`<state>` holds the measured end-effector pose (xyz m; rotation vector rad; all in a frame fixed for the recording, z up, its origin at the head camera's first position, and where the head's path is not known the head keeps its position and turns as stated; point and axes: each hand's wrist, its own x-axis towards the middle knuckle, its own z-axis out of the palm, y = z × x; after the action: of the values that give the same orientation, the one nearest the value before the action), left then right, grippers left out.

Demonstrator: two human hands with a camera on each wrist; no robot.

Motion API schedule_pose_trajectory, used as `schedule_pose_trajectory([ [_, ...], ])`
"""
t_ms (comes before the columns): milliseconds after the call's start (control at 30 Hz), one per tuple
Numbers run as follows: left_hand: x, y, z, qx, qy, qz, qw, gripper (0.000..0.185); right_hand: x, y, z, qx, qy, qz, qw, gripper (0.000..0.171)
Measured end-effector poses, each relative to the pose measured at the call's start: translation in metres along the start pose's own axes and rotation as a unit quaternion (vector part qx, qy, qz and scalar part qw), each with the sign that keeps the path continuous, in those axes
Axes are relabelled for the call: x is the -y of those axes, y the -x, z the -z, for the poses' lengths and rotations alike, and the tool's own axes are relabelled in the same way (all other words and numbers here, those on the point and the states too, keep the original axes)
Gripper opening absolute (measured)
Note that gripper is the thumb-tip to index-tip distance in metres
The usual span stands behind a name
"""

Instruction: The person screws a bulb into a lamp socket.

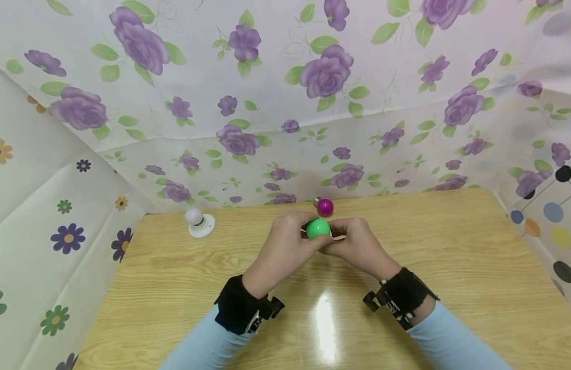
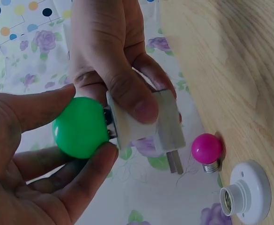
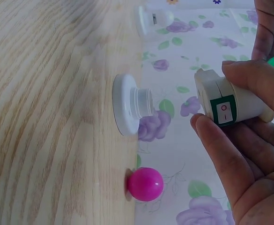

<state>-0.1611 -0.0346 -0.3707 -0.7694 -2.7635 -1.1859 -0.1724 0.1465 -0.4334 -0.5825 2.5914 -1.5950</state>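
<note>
My left hand (image 1: 287,241) pinches a green light bulb (image 2: 83,127) between thumb and fingers. A white plug-in lamp socket (image 2: 169,124) is gripped by my right hand (image 1: 359,246), thumb on one side and fingers on the other. Its metal prongs (image 2: 174,162) point away from the bulb, and a rocker switch (image 3: 225,111) marked O and I shows in the right wrist view. Bulb and socket line up end to end, with a narrow dark bit of the bulb's base visible at the socket's mouth. Both hands are close together above the table.
A magenta bulb (image 1: 325,207) lies at the table's back edge. Near it stands a white round lamp holder (image 2: 251,192) without a bulb, hidden behind the hands in the head view. Farther left, a white bulb (image 1: 194,216) sits in another round holder (image 1: 203,228). Flowered sheeting (image 1: 267,103) hangs behind.
</note>
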Motion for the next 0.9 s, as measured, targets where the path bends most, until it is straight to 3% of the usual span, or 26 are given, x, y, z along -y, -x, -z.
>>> schedule_pose_trajectory([
  [500,0.002,-0.003,0.009,0.120,-0.020,-0.043,0.9916,0.031,-0.002,0.000,0.003,0.041,0.007,-0.001,0.999,0.025],
  [633,0.004,-0.005,0.011,0.137,-0.009,-0.056,0.9889,0.041,-0.004,0.000,0.003,0.037,-0.002,0.000,0.999,0.022],
  [733,0.005,-0.003,0.009,0.112,0.016,-0.046,0.9925,0.052,-0.005,0.001,0.002,0.023,-0.009,-0.009,1.000,0.023],
  [900,0.005,0.000,-0.002,0.000,0.053,-0.021,0.9984,0.052,-0.005,0.003,0.001,-0.007,-0.004,-0.011,1.000,0.022],
])
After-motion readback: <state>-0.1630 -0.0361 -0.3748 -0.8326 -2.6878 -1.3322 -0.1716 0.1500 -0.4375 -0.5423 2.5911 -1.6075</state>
